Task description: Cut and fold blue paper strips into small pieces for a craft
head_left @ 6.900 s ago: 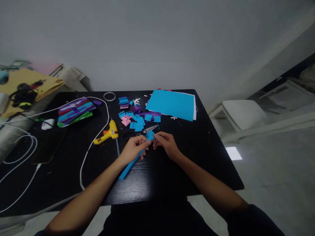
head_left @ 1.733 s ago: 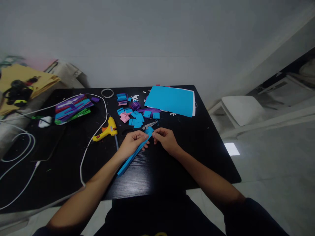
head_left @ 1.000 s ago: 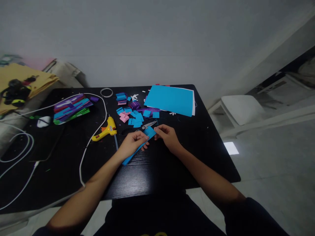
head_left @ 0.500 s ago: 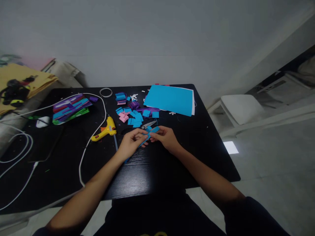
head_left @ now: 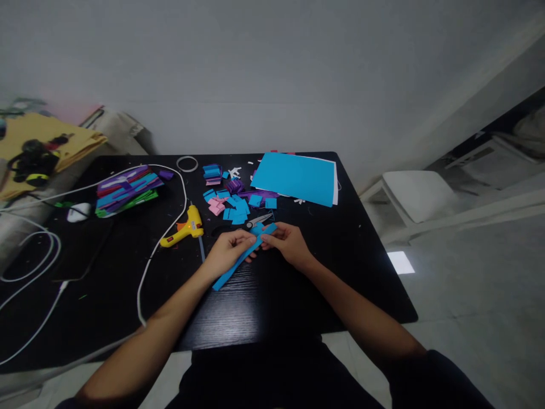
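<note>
Blue strip (head_left: pixel 233 270): long axis near-left to far-right. Your left hand (head_left: pixel 230 248): grip pinched on far half. Your right hand (head_left: pixel 292 244): grip pinched nearer far-right end.

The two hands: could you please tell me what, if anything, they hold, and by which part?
A blue paper strip: right hand at its far end, left hand a little nearer.

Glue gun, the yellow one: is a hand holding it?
No, the glue gun lies on the table, while the left hand and right hand hold a blue strip.
</note>
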The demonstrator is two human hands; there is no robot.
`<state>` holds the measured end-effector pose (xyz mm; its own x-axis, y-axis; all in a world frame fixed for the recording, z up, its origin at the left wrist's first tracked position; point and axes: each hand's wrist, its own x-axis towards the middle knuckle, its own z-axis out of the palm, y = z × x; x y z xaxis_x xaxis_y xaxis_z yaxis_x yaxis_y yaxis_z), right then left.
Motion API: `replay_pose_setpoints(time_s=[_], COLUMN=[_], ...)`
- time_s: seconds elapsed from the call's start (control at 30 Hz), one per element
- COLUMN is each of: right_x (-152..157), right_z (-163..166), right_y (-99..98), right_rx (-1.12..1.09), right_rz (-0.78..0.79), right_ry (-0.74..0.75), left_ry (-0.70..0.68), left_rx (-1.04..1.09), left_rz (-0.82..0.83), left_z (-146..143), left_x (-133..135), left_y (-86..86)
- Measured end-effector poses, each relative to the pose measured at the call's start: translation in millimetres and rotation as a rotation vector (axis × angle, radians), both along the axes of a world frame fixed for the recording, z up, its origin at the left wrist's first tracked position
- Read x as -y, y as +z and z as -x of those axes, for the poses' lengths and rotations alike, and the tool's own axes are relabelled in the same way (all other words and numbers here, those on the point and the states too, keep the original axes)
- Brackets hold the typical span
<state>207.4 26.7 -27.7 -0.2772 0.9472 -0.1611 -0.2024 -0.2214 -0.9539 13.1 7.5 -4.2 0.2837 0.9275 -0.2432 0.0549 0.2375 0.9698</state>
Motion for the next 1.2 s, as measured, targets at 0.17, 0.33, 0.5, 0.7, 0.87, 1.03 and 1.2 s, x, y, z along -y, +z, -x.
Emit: replay_pose_setpoints(time_s=[0.17, 0.33, 0.5, 0.7, 0.87, 1.03, 1.2], right_x=[-1.3, -1.6, 0.2, 0.3, 0.5, -4.1, -4.5], right_z=[-0.3, 0.3, 1.4, 0.7, 0.8, -1.7, -1.6], right_y=[2.1, 3.1, 3.5, 3.1, 2.2, 3.2, 2.2], right_rx=[-0.003, 0.007, 0.005, 0.047, 0.073, 0.054, 0.076], right_rz=[0.01, 0.019, 0.025, 0.003, -0.047, -0.037, -0.068], right_ry=[0.003, -0.003, 0.015, 0.01, -0.041, -0.04, -0.015], left_ry=[0.007, 0.015, 0.014, -0.011, -0.03, -0.036, -0.013], left_rx=[-0.004, -0.023, -0.053, -0.107, -0.264, -0.282, -0.237], left_rz=[0.005, -0.006, -0.029, -0.113, -0.283, -0.29, -0.24], left_z=[0.5, -1.4, -3.3, -2.1, -1.5, -2.2, -2.5], left_x=[0.5, 0.9, 1.9, 3.8, 5.3, 5.7, 4.5], left_y=[0.3, 1.6, -1.6, -8.6, -8.5, -7.1, -7.8])
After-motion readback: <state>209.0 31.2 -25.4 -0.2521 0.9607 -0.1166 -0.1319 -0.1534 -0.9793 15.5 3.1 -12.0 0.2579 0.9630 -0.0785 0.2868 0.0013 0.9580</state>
